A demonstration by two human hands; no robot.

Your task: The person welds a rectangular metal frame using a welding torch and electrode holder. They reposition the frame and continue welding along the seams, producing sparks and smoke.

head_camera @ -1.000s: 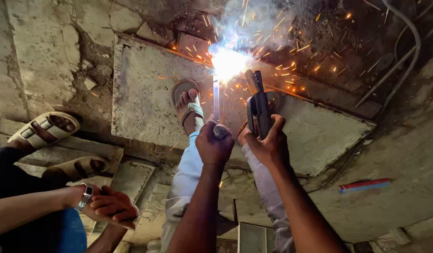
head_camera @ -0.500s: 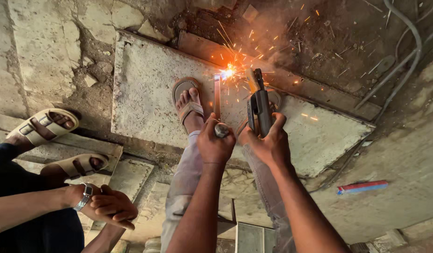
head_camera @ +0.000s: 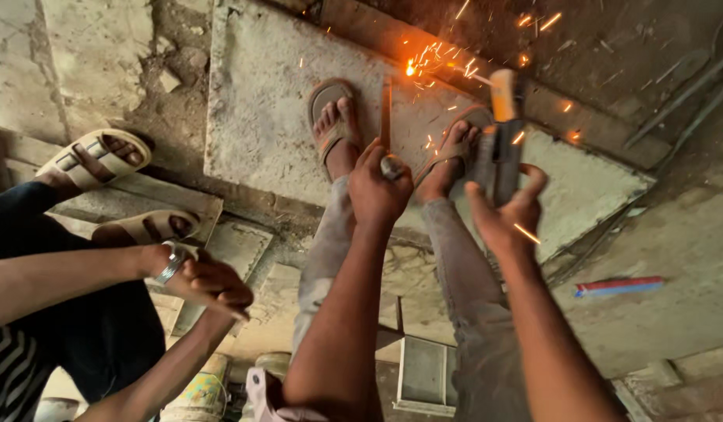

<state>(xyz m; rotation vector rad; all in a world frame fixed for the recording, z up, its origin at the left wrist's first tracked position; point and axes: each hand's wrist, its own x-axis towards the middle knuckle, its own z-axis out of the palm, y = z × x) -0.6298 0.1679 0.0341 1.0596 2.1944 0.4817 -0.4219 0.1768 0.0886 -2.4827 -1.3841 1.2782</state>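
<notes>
Left hand (head_camera: pixel 377 187) grips a rod (head_camera: pixel 386 117); right hand (head_camera: pixel 502 215) clamps the electrode holder (head_camera: pixel 502 133). Sparks (head_camera: pixel 424 62) blur the rod's tip on the slab (head_camera: pixel 260 117).

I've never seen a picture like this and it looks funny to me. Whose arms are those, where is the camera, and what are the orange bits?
The camera sits on a person's head and looks down, so you see that person's own arms, legs and sandalled feet from above. The left hand holds a thin metal rod standing on a flat grey plate on the floor. The right hand grips a dark tool with an orange tip. The orange bits are sparks, flying near the top of the rod. The person's feet stand on the plate. On the left is another person: their clasped hands, with a bracelet on one wrist, and their pale sandals. On the rough floor to the right lies a small red and blue stick.
</notes>
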